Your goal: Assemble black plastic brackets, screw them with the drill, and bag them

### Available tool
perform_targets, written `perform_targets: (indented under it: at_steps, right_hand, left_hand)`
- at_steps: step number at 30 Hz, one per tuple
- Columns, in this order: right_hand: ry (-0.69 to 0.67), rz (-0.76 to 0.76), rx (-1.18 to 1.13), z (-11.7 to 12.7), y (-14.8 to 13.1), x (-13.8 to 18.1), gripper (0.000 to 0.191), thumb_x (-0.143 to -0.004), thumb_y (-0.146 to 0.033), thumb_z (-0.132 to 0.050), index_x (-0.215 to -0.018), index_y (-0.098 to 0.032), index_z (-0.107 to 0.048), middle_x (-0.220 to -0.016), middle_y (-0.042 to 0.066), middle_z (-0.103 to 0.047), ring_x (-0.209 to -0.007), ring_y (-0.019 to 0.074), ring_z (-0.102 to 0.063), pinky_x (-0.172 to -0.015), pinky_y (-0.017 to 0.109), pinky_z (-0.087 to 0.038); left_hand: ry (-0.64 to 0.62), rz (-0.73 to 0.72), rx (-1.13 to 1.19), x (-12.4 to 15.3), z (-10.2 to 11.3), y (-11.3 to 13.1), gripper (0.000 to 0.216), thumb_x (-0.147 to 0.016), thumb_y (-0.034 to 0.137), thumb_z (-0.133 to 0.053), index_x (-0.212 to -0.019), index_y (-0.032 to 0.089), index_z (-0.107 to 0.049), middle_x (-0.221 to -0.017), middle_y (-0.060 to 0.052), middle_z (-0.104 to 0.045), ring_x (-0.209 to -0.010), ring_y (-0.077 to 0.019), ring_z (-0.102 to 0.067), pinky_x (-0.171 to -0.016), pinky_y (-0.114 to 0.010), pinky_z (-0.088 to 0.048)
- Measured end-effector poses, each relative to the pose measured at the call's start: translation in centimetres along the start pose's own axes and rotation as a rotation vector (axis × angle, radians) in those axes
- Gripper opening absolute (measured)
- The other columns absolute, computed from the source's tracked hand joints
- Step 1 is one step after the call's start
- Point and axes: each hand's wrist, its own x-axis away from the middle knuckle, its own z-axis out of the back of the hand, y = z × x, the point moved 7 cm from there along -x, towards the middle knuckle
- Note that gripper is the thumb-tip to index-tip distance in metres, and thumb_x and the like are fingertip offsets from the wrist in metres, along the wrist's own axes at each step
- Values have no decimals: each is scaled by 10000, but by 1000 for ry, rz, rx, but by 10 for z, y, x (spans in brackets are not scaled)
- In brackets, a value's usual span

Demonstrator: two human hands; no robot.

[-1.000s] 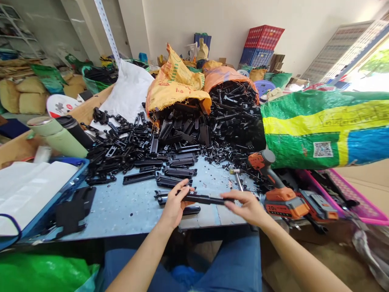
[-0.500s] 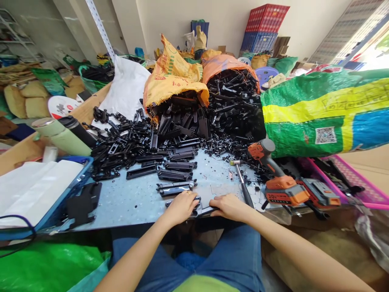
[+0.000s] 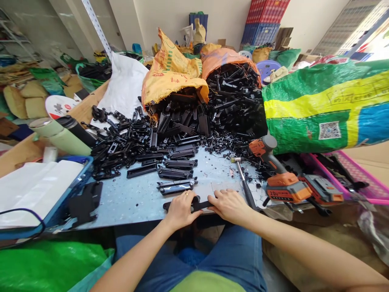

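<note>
At the front edge of the pale blue table [image 3: 118,202], both hands grip black plastic arm parts. My left hand [image 3: 181,209] is closed around one black arm [image 3: 166,206], whose rounded end sticks out to its left. My right hand [image 3: 229,206] pinches the end of another black bar [image 3: 203,204] that runs towards the left hand. The two parts meet or overlap between the hands; fingers hide the joint. Just beyond lies a row of paired black arms [image 3: 177,186]. A hammer [image 3: 245,184] with a black handle rests right of my right hand.
An orange and grey cordless drill [image 3: 285,186] lies at the right, beside a pink basket [image 3: 361,178]. Loose black parts [image 3: 121,146] and small screws [image 3: 223,145] cover the back, below an orange sack [image 3: 176,87]. A blue tray [image 3: 86,170] with papers stands at the left.
The black parts between my hands have turned and now lie nearly in one line. My right hand has shifted slightly up and left, and the view has tilted a little.
</note>
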Motion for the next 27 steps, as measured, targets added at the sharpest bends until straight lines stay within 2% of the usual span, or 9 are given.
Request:
perform_targets:
  at_steps: [5,8,11,14,17,20,23,27]
  right_hand:
    - [-18,24,-35,2,2,0,274,-897,-441,-409,-947,-202,-534,-834,59,-588,-723,186,-574,-606,262,-314]
    - [-20,43,-97,-7,8,2,314,-888,-481,-408,-931,-199,-539,-852,47,-587,-694,170,-568,-577,256,-307]
    - [-14,83,-195,-22,20,5,361,-885,-510,-395,-917,-189,-557,-874,45,-585,-733,165,-564,-597,257,-325]
    - [22,95,-268,-37,32,10,384,-883,-517,-397,-929,-184,-582,-877,55,-585,-837,184,-550,-685,276,-347]
    - [54,82,-327,-46,36,18,408,-873,-534,-404,-935,-181,-600,-887,64,-589,-862,190,-536,-727,297,-348]
    - [77,62,-382,-49,38,25,402,-861,-540,-426,-927,-188,-609,-868,57,-598,-858,191,-535,-739,303,-359]
    - [150,-42,-396,-44,63,18,361,-892,-485,-407,-991,-193,-596,-926,57,-609,-900,190,-531,-783,308,-378]
    - [173,-375,-210,-39,136,-23,300,-927,-309,-382,-1127,-152,-540,-1077,113,-587,-1021,203,-494,-851,312,-367]
  left_hand:
    - [22,4,26,1,2,-1,401,-722,517,-596,-918,187,-481,-840,-48,-573,-796,-220,-578,-663,-319,-442]
    - [-52,-3,-3,3,-2,4,430,-709,565,-587,-894,188,-493,-822,-44,-575,-782,-222,-579,-660,-322,-444]
    - [-94,-61,-38,-8,-4,20,544,-705,624,-558,-1011,177,-501,-975,-92,-575,-949,-267,-548,-776,-371,-446]
    - [-33,-94,-89,-59,-1,31,546,-817,520,-484,-1231,172,-408,-1235,-132,-473,-1177,-286,-405,-951,-420,-352]
    - [-64,36,-145,-141,-8,15,308,-889,238,-395,-1173,151,-480,-1141,-135,-531,-1085,-253,-476,-906,-390,-380]
    - [-81,58,-147,-208,-20,-3,283,-847,75,-370,-1057,125,-553,-1071,-150,-562,-1026,-247,-508,-857,-375,-406]
    - [-100,48,-146,-234,-38,-13,266,-815,10,-372,-959,102,-575,-1006,-158,-587,-1009,-247,-516,-863,-384,-398]
    - [-97,29,-135,-226,-52,-8,227,-821,2,-381,-939,87,-556,-1002,-160,-591,-1009,-232,-519,-880,-367,-381]
